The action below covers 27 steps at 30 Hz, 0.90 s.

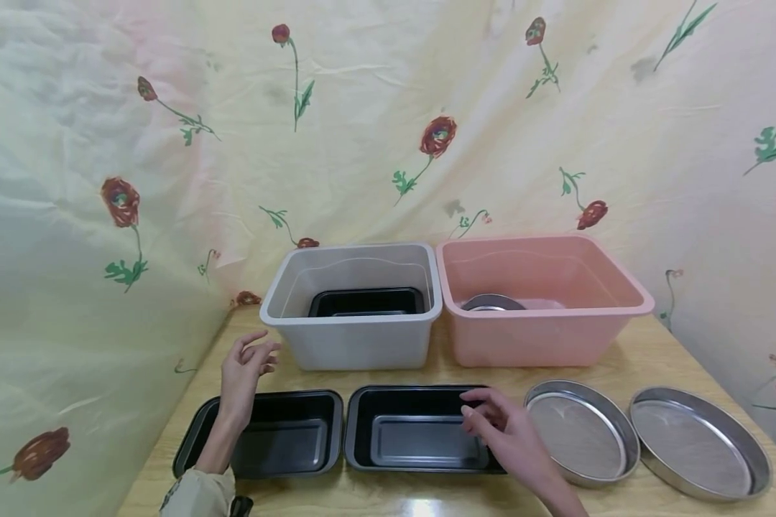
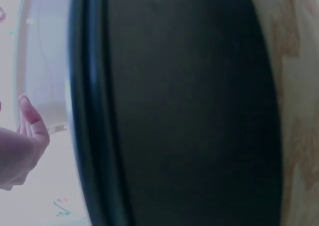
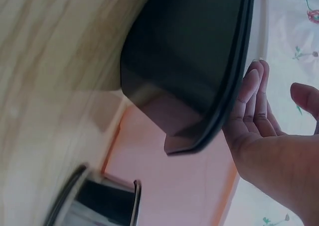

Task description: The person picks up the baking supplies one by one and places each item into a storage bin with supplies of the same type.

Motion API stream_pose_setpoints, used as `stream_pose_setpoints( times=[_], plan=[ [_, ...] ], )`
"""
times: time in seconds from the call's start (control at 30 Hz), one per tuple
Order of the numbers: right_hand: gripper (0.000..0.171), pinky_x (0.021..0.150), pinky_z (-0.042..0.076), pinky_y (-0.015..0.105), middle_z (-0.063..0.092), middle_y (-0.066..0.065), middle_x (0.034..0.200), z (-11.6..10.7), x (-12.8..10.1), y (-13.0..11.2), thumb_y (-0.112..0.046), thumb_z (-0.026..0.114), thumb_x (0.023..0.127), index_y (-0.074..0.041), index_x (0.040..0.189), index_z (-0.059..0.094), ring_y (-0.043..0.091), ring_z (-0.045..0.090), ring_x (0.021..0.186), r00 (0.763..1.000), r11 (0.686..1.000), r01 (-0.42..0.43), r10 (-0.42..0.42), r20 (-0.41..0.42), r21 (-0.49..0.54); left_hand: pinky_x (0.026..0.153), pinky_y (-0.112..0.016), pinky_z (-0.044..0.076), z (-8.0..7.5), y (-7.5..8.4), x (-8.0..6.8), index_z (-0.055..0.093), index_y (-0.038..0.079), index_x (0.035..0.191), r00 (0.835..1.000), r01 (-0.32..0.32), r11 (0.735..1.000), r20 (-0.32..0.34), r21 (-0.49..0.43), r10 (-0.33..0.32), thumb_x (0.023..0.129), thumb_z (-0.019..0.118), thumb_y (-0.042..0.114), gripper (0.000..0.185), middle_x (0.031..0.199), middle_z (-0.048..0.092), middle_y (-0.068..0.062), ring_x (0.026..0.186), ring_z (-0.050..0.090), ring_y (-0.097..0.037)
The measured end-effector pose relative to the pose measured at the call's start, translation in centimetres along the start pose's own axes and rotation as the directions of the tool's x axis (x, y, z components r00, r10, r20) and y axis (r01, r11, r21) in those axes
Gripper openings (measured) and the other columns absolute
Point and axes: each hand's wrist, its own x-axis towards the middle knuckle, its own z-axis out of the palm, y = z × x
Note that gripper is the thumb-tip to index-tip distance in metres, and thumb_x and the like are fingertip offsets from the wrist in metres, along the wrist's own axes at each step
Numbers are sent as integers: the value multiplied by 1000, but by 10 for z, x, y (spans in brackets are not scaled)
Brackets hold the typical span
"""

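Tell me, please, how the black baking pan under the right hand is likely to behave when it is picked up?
The black baking pan looks like rigid metal, so it should probably stay stiff. Its glossy coating may feel slippery, though the rolled rim gives the right hand some purchase. Flat-bottomed and shallow on the table, it seems unlikely to roll or tip.

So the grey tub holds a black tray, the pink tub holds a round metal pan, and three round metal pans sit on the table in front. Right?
Not quite. The head view shows only two round metal pans on the table: one and another. The grey tub with its black tray and the pink tub with its pan are right.
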Motion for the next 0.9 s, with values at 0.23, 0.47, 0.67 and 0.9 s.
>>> stream_pose_setpoints(
  times=[0.23,0.47,0.67,0.9],
  plan=[
    [31,61,54,28,66,13,81,9,2,0,-20,62,94,1,116,57,23,64,73,998,1000,6,-6,61,-6,73,-25,54,-3,0,12,43,5,130,1000,-26,999,-4,-32,26,94,62,25,46,96,69,-1,80,63,-14],
    [29,58,53,28,66,15,81,19,3,0,-20,62,94,0,115,58,22,64,73,995,1000,6,-6,104,4,74,-27,55,-5,1,23,41,3,132,1000,-26,997,3,-67,26,95,61,25,48,93,69,2,78,64,-12],
    [30,57,54,29,66,13,82,28,4,-1,-20,63,93,0,115,58,22,64,72,990,1000,26,-25,136,-4,68,-21,54,-7,1,31,39,1,136,1000,-20,995,14,-94,22,94,62,25,54,95,70,-5,75,64,-11],
    [29,58,55,32,66,13,83,32,4,-3,-18,63,93,-1,116,58,17,64,72,986,1000,23,-25,165,12,69,-21,55,-8,0,35,39,2,138,1000,0,996,21,-94,2,94,62,26,55,90,70,-1,72,64,-9]
  ],
)
